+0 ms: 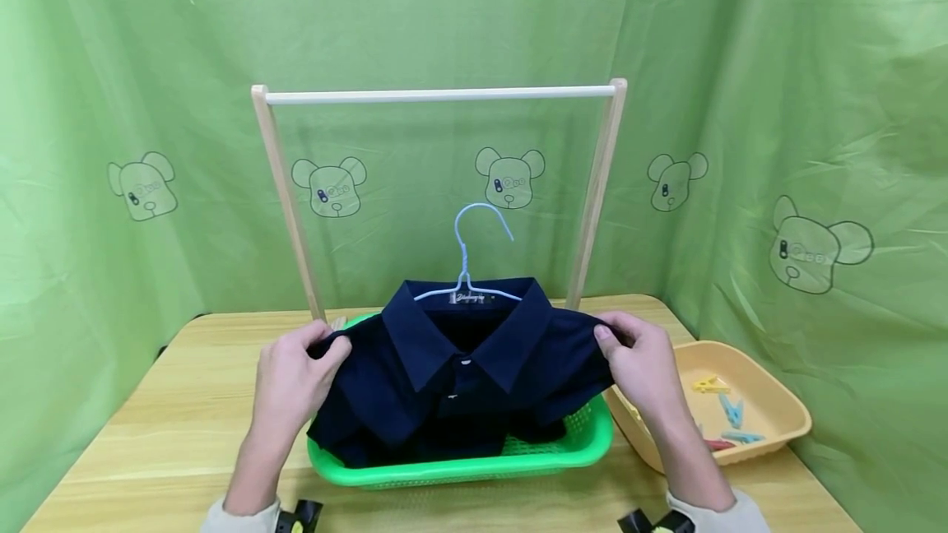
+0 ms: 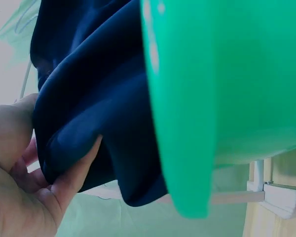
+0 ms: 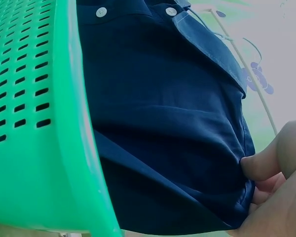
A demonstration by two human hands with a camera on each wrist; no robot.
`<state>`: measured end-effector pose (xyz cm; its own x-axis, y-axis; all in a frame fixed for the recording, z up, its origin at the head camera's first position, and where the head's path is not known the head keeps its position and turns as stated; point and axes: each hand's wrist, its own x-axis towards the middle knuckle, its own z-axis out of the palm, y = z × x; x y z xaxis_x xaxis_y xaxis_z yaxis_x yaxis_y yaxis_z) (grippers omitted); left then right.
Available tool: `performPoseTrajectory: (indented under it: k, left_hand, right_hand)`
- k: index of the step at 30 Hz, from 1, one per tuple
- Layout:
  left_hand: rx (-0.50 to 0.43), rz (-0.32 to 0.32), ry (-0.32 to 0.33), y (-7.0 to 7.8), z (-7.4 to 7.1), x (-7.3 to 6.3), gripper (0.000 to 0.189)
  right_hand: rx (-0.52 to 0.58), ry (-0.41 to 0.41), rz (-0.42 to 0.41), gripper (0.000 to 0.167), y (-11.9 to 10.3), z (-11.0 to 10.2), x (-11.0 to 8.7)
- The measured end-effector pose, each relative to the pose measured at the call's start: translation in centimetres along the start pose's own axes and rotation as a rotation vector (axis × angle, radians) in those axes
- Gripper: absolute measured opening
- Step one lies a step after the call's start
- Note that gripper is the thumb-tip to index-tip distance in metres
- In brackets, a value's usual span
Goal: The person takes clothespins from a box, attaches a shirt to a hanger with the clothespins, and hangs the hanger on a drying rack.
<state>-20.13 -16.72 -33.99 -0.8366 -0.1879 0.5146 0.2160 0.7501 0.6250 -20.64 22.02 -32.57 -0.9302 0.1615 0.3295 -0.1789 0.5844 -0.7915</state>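
Observation:
A dark navy collared shirt (image 1: 474,385) hangs partly in the green basket (image 1: 474,470), its collar up and white buttons at the front. Inside the collar sits a light blue wire hanger (image 1: 464,257), its hook standing free above the neck. My left hand (image 1: 292,377) pinches the shirt at the shoulder on the left; the left wrist view shows thumb and fingers (image 2: 71,185) on the cloth. On the other side my right hand (image 1: 644,364) pinches the opposite shoulder between thumb and fingers (image 3: 261,165). The hanger's arms are mostly hidden within the shirt.
Behind the basket stands a wooden rack with a white crossbar (image 1: 444,95). To the right, a tan tray (image 1: 785,414) holds several clothespins (image 1: 731,411) in yellow, blue and red. A green printed curtain (image 1: 185,270) surrounds the wooden table (image 1: 148,442).

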Motion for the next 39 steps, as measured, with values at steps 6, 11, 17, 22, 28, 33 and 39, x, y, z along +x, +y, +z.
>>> performPoseTrajectory:
  k: [6,11,17,22,28,33,39]
  left_hand:
    - [-0.015,0.079,0.066,-0.3,0.1,-0.1,0.024]
    - [-0.017,0.110,0.097,-0.4,0.1,-0.2,0.028]
    - [-0.021,0.118,0.113,-0.5,0.2,0.0,0.030]
    - [-0.024,0.122,0.129,-0.6,0.2,0.0,0.028]
    - [-0.022,0.123,0.142,-0.6,0.0,0.1,0.027]
    - [-0.020,0.125,0.150,-0.5,-0.2,0.0,0.028]
    - [-0.017,0.116,0.145,-0.4,-0.3,0.0,0.026]
  right_hand:
    - [0.010,0.005,0.005,0.023,-0.1,-0.1,0.0]
    - [0.008,-0.008,0.006,0.025,-0.2,-0.2,0.0]
    - [-0.005,-0.022,0.000,0.029,-0.1,-0.5,0.1]
    - [0.007,-0.046,-0.016,0.035,0.0,-0.9,0.2]
    - [0.042,-0.096,0.013,0.043,0.3,-1.6,0.3]
    - [0.046,-0.102,0.022,0.046,0.7,-2.4,0.6]
    - [0.001,-0.084,0.019,0.046,1.4,-3.2,0.9]
